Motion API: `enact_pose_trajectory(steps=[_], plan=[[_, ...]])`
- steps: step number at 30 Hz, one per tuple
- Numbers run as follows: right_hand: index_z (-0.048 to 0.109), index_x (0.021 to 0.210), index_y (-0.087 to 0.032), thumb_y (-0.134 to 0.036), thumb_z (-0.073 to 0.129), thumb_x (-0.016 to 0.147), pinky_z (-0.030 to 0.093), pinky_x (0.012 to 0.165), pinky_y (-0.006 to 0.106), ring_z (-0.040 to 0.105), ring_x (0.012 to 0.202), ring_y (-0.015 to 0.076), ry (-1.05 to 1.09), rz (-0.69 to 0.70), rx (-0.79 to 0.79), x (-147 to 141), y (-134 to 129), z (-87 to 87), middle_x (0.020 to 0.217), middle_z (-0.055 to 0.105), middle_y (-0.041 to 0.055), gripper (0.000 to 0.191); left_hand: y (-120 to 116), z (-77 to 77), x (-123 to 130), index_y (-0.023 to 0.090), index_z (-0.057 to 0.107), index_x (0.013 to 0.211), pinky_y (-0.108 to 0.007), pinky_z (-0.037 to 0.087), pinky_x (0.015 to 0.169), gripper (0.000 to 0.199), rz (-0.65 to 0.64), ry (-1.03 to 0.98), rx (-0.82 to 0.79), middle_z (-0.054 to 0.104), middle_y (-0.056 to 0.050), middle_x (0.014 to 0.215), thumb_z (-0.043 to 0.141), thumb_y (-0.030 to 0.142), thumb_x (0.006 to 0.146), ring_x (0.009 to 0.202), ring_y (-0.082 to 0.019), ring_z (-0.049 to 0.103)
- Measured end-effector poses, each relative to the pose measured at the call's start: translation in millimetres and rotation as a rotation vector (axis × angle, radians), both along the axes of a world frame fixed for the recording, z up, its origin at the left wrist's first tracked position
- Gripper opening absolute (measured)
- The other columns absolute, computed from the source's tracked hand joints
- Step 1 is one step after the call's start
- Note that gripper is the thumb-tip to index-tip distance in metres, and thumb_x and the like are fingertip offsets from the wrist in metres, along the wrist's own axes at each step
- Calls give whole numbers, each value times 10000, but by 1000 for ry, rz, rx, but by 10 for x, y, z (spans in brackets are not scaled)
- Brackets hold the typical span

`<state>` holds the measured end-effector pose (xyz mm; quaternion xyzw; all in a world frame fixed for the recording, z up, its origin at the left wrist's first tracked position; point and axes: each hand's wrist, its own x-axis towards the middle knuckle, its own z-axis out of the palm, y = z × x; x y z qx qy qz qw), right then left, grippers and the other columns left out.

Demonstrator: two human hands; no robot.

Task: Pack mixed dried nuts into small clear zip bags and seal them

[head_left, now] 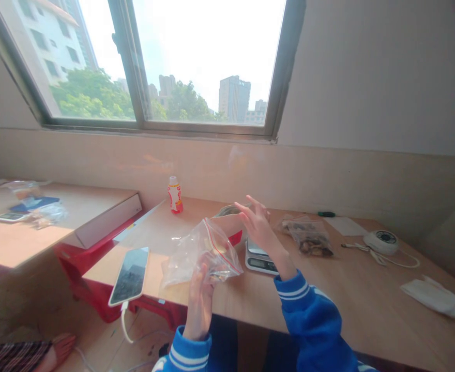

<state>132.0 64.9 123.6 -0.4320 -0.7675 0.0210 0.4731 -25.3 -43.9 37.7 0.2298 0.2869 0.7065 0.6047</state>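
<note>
Two hands in view. Left hand has its fingers pressed together against the clear zip bag, held up over the desk. Right hand is empty, fingers spread, above the scale. I'd watch that loose grip: the bag could slip and spill. Bottle label and scale display unreadable from here.

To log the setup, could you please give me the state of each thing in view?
left hand, gripping the plastic bag
plastic bag, crumpled, held up
right hand, open, raised over the scale
phone, plugged in, screen dark
bottle, upright, capped
food bag, lying flat
</note>
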Motion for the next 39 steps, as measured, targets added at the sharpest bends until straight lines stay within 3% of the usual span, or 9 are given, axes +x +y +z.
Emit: enact_pose_trajectory(steps=[4, 8, 16, 22, 27, 31, 35, 37, 39], plan=[[659, 1030, -247, -274, 413, 937, 437, 919, 368, 576, 1015, 205, 207, 212, -73, 24, -272, 137, 1054, 630, 62, 265, 9, -9, 27, 215, 577, 1241, -417, 455, 962, 506, -13, -13, -14, 651, -86, 1201, 641, 424, 785, 1092, -278, 610], [685, 983, -241, -244, 488, 906, 479, 739, 278, 612, 815, 160, 57, 465, -350, -14, -459, 147, 923, 659, 25, 212, 18, -20, 66, 223, 563, 1240, -426, 413, 1013, 492, -23, -7, -10, 622, -83, 1247, 644, 400, 787, 1196, -277, 539], [671, 1098, -264, -221, 609, 813, 482, 648, 258, 589, 709, 148, 3, 491, -474, -67, -521, -92, 911, 675, 13, 295, -18, 3, 98, 216, 574, 1250, -430, 392, 1038, 479, -121, 121, 76, 581, -98, 1307, 642, 339, 792, 1235, -297, 503], [675, 845, -215, -314, 668, 782, 511, 740, 305, 644, 817, 189, 303, 451, -435, 90, -385, 178, 861, 705, 20, 118, -2, 18, 68, 204, 585, 1253, -392, 475, 934, 491, -89, 151, 57, 572, -112, 1314, 623, 389, 800, 1110, -282, 581], [620, 848, -201, -378, 676, 773, 515, 839, 352, 655, 911, 204, 717, 248, -88, 36, 50, 391, 928, 709, 57, 200, 13, -29, 38, 216, 579, 1257, -410, 453, 967, 499, -38, 100, 26, 563, -102, 1325, 611, 426, 806, 1154, -285, 554], [666, 874, -209, -357, 637, 804, 475, 910, 375, 641, 969, 214, 460, 246, -125, -56, 178, 338, 1007, 704, 64, 166, 2, -9, 11, 234, 551, 1283, -425, 398, 1028, 503, -44, 49, 36, 543, -90, 1347, 577, 436, 823, 1228, -284, 495], [672, 986, -229, -301, 572, 849, 369, 1041, 392, 531, 1174, 222, 357, 212, -74, -49, -30, 206, 1220, 613, 75, 184, -22, 37, -19, 213, 513, 1323, -459, 379, 1044, 561, -123, -20, 98, 533, -106, 1351, 549, 401, 796, 1244, -313, 479], [666, 944, -220, -287, 523, 873, 425, 976, 368, 578, 1077, 205, 414, 230, -92, -19, -187, 145, 1102, 645, 72, 173, -29, 40, -24, 217, 488, 1347, -459, 363, 1061, 616, -155, -9, 130, 524, -95, 1363, 563, 305, 742, 1268, -318, 458], [662, 893, -206, -291, 509, 880, 492, 835, 323, 627, 890, 180, 403, 350, -260, 17, -329, 85, 933, 671, 50, 175, -29, 33, -13, 233, 460, 1370, -451, 339, 1083, 680, -186, 61, 139, 505, -79, 1388, 578, 207, 701, 1294, -314, 432]])
